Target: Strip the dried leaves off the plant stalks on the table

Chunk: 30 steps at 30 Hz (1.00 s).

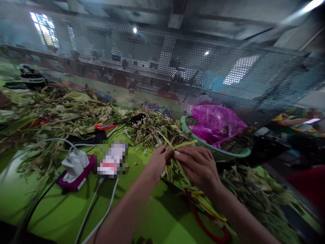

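My left hand (160, 158) pinches a pale green plant sprig (187, 143) between thumb and fingers, above the green tabletop (149, 217). Close beside it, my right hand (198, 164) has its fingers together on the same sprig, its back turned up. Thin stalks and leaves spread out above and below the fingertips. What lies right between the fingertips is partly hidden. Just past my hands is a heap of dry leaves and stems (157, 130). Under my right wrist lie red and yellow looped handles (203, 211), perhaps of scissors.
A green basin (228, 154) with a purple plastic bag (218, 123) stands at the back right. Left are a blurred phone (113, 159), a purple power strip (76, 178) with white plugs, cables and a red cutter (106, 126). A perforated metal screen (152, 64) rises behind; a co-worker's arm (291, 121) shows far right.
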{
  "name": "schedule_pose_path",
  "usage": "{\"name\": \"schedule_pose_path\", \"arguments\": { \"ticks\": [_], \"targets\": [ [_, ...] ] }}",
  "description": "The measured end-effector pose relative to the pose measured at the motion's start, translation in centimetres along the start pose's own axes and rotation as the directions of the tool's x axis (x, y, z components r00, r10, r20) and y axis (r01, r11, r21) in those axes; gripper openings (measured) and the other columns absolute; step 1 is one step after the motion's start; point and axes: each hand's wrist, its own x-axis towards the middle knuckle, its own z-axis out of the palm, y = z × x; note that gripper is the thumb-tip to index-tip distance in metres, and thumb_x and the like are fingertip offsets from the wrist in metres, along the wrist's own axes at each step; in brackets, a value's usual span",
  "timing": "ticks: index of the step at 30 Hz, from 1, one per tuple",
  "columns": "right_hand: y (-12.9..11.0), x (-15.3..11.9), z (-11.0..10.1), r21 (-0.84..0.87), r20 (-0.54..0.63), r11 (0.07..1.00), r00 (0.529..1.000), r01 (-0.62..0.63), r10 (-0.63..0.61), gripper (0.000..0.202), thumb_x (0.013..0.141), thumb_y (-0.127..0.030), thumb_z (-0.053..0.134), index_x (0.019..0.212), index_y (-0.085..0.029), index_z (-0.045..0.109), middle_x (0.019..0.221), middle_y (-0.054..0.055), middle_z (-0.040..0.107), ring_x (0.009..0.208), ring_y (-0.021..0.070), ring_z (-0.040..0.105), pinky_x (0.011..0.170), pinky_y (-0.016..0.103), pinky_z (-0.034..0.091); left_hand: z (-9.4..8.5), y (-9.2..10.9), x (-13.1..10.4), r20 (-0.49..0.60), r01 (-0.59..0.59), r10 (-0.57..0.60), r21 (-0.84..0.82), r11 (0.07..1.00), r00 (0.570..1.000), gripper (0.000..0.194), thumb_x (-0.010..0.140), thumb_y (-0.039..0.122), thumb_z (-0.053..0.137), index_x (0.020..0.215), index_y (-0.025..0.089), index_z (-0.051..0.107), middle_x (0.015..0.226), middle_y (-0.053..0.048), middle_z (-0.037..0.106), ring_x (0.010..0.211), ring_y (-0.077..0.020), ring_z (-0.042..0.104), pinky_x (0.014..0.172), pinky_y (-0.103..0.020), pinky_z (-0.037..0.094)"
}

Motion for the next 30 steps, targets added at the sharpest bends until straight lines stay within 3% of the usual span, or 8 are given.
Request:
{"name": "schedule_pose_path", "arguments": {
  "ticks": [3, 7, 11, 15, 19, 23, 30],
  "targets": [
    [-0.2, 0.1, -0.1, 0.043, -0.031, 0.999, 0.999, -0.033, 0.034, 0.023, 0.081, -0.020, 0.061, 0.098, -0.032, 0.069, 0.102, 0.001, 0.070, 0.098, 0.0213, 0.060, 0.087, 0.037, 0.040, -0.2, 0.0, 0.1, 0.004, -0.016, 0.016, 0.066, 0.998, 1.000, 0.022, 0.069, 0.034, 0.066, 0.077, 0.015, 0.059, 0.062, 0.003, 0.048, 0.057, -0.0083, 0.042, 0.058, -0.022, 0.033],
    [-0.7, 0.3, 0.3, 0.231, -0.043, 0.951, 0.974, -0.207, 0.223, 0.010, 0.082, -0.024, 0.061, 0.088, -0.027, 0.068, 0.089, 0.003, 0.070, 0.088, 0.0219, 0.060, 0.081, 0.037, 0.043, -0.2, 0.0, 0.1, 0.026, -0.065, 0.061, 0.206, 0.976, 0.998, 0.023, 0.070, 0.036, 0.065, 0.079, 0.015, 0.061, 0.067, 0.002, 0.052, 0.059, -0.0088, 0.041, 0.056, -0.021, 0.031],
    [-1.0, 0.1, 1.1, 0.365, -0.067, 0.825, 0.872, -0.431, 0.485, 0.012, 0.083, -0.033, 0.060, 0.079, -0.021, 0.062, 0.076, 0.003, 0.063, 0.075, 0.0195, 0.059, 0.071, 0.032, 0.046, 0.3, 0.1, -0.1, 0.038, -0.094, 0.087, 0.309, 0.946, 0.995, 0.019, 0.073, 0.030, 0.060, 0.085, 0.016, 0.063, 0.072, 0.001, 0.057, 0.064, -0.0098, 0.044, 0.059, -0.021, 0.032],
    [-0.9, -0.3, 1.6, 0.368, -0.036, 0.746, 0.794, -0.554, 0.607, 0.017, 0.083, -0.036, 0.058, 0.079, -0.020, 0.059, 0.074, 0.002, 0.060, 0.068, 0.0168, 0.056, 0.066, 0.029, 0.044, 0.7, 0.0, -0.3, 0.053, -0.087, 0.073, 0.318, 0.944, 0.996, 0.020, 0.075, 0.029, 0.058, 0.090, 0.016, 0.063, 0.076, 0.000, 0.059, 0.068, -0.0107, 0.048, 0.064, -0.021, 0.036],
    [-0.8, -0.1, 1.8, 0.470, -0.009, 0.652, 0.736, -0.594, 0.677, 0.018, 0.082, -0.037, 0.059, 0.080, -0.020, 0.054, 0.072, 0.000, 0.057, 0.066, 0.0153, 0.053, 0.064, 0.027, 0.043, 0.8, -0.1, -0.5, 0.083, -0.154, 0.133, 0.358, 0.921, 0.988, 0.021, 0.073, 0.030, 0.062, 0.088, 0.016, 0.064, 0.076, 0.000, 0.059, 0.071, -0.0115, 0.049, 0.067, -0.022, 0.038],
    [-1.0, 0.2, 1.8, 0.572, 0.073, 0.556, 0.713, -0.603, 0.698, 0.017, 0.082, -0.036, 0.059, 0.078, -0.020, 0.055, 0.071, 0.000, 0.056, 0.066, 0.0146, 0.051, 0.064, 0.026, 0.043, 0.7, -0.3, -0.6, 0.095, -0.207, 0.184, 0.377, 0.903, 0.978, 0.023, 0.072, 0.032, 0.064, 0.089, 0.015, 0.065, 0.078, -0.001, 0.061, 0.073, -0.0126, 0.052, 0.070, -0.023, 0.039],
    [-2.0, 0.3, 2.1, 0.681, 0.097, 0.446, 0.674, -0.582, 0.732, 0.019, 0.074, -0.034, 0.068, 0.080, -0.019, 0.059, 0.073, 0.000, 0.058, 0.068, 0.0147, 0.052, 0.066, 0.027, 0.044, 0.9, 0.1, -0.8, -0.140, -0.076, 0.099, 0.162, 0.984, 0.985, 0.019, 0.072, 0.033, 0.062, 0.083, 0.017, 0.063, 0.071, 0.000, 0.060, 0.062, -0.0091, 0.052, 0.057, -0.019, 0.039]
  ]
}}
